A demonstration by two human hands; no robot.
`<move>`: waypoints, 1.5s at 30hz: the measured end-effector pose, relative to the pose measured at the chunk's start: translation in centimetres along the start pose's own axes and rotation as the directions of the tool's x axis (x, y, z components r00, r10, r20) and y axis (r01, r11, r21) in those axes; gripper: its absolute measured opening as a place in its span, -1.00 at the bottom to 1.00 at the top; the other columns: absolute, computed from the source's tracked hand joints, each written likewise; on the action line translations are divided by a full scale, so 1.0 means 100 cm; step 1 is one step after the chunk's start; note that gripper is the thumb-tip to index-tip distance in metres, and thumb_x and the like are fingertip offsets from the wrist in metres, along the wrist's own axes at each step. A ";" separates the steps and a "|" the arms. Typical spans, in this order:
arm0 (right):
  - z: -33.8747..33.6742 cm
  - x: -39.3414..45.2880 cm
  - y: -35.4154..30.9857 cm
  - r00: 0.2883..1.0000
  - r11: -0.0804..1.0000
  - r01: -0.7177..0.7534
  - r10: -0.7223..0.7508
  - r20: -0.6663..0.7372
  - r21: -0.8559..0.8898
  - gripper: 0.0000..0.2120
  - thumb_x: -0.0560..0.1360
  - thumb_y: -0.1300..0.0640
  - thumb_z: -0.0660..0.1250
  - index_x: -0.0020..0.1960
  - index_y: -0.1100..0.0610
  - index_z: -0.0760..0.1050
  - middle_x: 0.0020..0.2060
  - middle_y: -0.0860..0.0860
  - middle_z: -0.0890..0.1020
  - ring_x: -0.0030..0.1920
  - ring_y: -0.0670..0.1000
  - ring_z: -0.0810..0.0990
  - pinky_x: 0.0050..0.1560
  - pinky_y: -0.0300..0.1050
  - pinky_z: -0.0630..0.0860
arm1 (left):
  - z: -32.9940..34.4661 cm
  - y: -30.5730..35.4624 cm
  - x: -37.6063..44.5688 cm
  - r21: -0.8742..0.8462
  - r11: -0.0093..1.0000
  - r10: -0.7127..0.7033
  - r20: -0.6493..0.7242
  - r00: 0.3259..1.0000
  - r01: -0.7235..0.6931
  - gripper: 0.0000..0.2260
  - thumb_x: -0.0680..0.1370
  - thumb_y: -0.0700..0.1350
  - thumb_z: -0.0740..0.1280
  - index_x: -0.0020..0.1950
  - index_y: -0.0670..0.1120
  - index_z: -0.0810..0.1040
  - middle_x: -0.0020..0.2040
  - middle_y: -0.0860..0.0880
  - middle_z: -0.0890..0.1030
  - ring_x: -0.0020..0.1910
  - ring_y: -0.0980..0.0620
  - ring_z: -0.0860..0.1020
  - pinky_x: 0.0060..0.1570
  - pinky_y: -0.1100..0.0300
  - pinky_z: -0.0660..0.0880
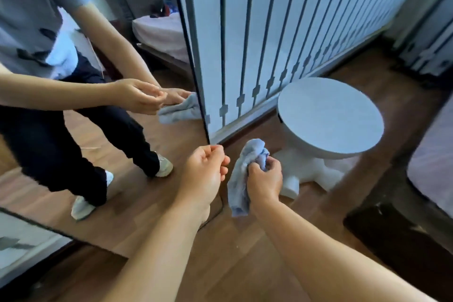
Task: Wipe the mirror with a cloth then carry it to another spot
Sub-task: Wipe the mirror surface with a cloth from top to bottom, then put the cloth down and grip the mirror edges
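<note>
One mirror (110, 191) at left, one cloth (239, 184), one round white table (331, 115) at right, and two hands: left hand (206, 169), right hand (266, 180).

Mirror (117, 179) left on floor (245, 252); round table (331, 115) right of it; cloth (239, 179) in front, between them.

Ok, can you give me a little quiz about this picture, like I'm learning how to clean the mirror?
1. Which hand grips the cloth? A) the left B) the right C) both
2. True or false: the cloth is pressed flat against the mirror.
3. Fill the gap: right of the mirror stands a round white ____.

Key
1. B: the right hand grips it, bunched up.
2. False: the cloth is off the glass, past the mirror's right edge.
3. table
</note>
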State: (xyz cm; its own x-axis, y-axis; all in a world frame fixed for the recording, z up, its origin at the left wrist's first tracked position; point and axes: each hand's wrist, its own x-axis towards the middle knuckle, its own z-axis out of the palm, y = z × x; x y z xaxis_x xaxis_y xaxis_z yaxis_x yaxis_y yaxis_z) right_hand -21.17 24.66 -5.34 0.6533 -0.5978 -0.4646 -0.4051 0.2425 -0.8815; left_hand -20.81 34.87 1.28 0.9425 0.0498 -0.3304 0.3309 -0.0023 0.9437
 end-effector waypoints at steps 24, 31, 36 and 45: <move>-0.150 0.232 -0.250 0.998 0.862 0.020 0.009 0.055 -0.507 -0.62 0.48 -0.15 0.21 0.03 0.16 0.45 -0.05 0.08 0.48 -0.02 0.13 0.47 0.10 0.03 0.45 | 0.253 0.207 0.086 0.256 0.962 0.031 0.254 0.967 -0.098 -0.73 0.58 0.13 0.12 0.00 0.01 0.52 -0.07 0.05 0.58 0.00 0.04 0.53 0.10 0.12 0.45; -0.123 0.191 -0.328 0.961 0.956 0.251 -0.265 -0.077 -0.151 -0.73 0.50 0.05 0.22 -0.32 0.14 0.49 -0.45 -0.02 0.54 -0.39 -0.01 0.51 -0.20 -0.06 0.46 | 0.253 0.266 0.070 0.184 0.901 0.366 0.166 0.916 -0.393 -0.70 0.59 0.07 0.15 -0.22 -0.01 0.54 -0.40 0.06 0.48 -0.34 0.16 0.49 -0.17 0.28 0.50; -0.090 0.121 -0.418 0.879 0.880 0.473 -0.469 -0.085 0.048 -0.74 0.48 0.00 0.23 -0.22 0.18 0.52 -0.43 0.03 0.49 -0.36 0.04 0.45 -0.26 0.02 0.48 | 0.225 0.333 0.043 0.076 0.848 0.521 0.056 0.852 -0.524 -0.75 0.61 0.01 0.10 -0.14 0.03 0.52 -0.47 0.13 0.44 -0.40 0.20 0.44 -0.22 0.34 0.49; -0.050 -0.058 -0.497 0.759 0.751 0.584 -0.640 0.120 0.308 -0.78 0.54 0.07 0.23 -0.27 0.03 0.45 -0.44 -0.02 0.46 -0.39 -0.04 0.42 -0.35 -0.10 0.42 | 0.113 0.431 -0.045 -0.060 0.810 0.572 -0.138 0.808 -0.583 -0.91 0.58 -0.06 0.22 -0.10 0.01 0.47 -0.37 0.11 0.46 -0.45 0.25 0.43 -0.29 0.36 0.47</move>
State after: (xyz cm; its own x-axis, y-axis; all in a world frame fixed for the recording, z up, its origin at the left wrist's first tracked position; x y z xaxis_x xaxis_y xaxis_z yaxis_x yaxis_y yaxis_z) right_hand -8.03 12.26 41.57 0.8320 -0.5172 0.2009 0.2741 0.0682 -0.9593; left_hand -10.31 23.24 43.20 0.9449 0.1769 0.2754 -0.2847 0.0287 0.9582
